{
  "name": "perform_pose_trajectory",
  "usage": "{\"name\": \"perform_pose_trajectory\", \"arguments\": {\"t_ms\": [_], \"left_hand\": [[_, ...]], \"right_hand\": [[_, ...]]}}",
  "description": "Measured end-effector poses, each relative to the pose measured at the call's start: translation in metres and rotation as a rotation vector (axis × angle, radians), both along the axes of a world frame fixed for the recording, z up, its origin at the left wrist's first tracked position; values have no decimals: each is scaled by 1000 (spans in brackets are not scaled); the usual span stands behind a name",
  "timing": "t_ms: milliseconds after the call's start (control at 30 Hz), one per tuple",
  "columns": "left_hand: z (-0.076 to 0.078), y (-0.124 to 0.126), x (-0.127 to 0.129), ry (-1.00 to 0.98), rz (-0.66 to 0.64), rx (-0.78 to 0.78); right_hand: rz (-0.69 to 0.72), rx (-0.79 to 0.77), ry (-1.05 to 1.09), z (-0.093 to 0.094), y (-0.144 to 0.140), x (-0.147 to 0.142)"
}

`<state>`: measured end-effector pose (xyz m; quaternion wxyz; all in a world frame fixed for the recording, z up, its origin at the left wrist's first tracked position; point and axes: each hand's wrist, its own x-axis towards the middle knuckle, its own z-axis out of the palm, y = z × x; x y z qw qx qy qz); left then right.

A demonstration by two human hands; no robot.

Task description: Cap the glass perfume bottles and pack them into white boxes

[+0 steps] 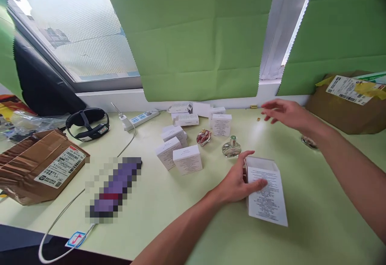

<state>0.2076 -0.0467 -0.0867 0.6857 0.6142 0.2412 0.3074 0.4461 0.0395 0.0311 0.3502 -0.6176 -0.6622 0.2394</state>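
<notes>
A person's left hand [238, 182] grips a white carton [265, 190] that stands a little tilted on a pale green surface [316, 224], near the front and right of centre. The thumb presses the carton's near-left edge and the fingers wrap its front face. That face is covered in fine grey print, too small to read. The carton's top looks open, though the angle makes this hard to confirm.

The right hand [283, 113] hovers above the surface farther back, fingers spread and loose, holding nothing; it is slightly blurred.

Just beyond the carton stands a small clear glass bottle [231, 147] with a silver cap, and left of it a red bottle [204, 137]. A cluster of small white boxes [181, 152] sits behind and to the left.

A pixelated purple block [116, 186] hides something lying on the surface at left. A torn brown parcel [39, 164] with a shipping label lies at the left edge, and another brown parcel [346, 100] is cut off at the right edge. A small shiny object [309, 141] is mostly hidden behind the right forearm. A white power strip [141, 118] lies by the windowsill.
</notes>
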Motion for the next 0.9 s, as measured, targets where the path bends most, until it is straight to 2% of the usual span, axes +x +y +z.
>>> {"name": "perform_pose_trajectory", "arguments": {"t_ms": [100,167,267,367,467,600,767,900], "left_hand": [[-4,1,0,-29,-26,-3],[-6,2,-1,-17,-57,-8],[-6,4,-4,65,-84,-12],[-2,5,-8,169,-61,-23],[3,2,-10,205,-52,-74],[7,-6,-12,224,-28,-175],[10,-6,-13,221,-33,-169],[8,2,-11,191,-51,-120]], "right_hand": [[96,-22,-101,21,66,-22],[158,-53,-174,27,109,-40],[228,-94,-270,21,163,-63],[291,-120,-317,4,198,-80],[348,-149,-335,-10,220,-93],[397,-180,-389,-12,235,-113],[465,-199,-461,-5,244,-139],[418,-102,-414,15,235,-132]]}}
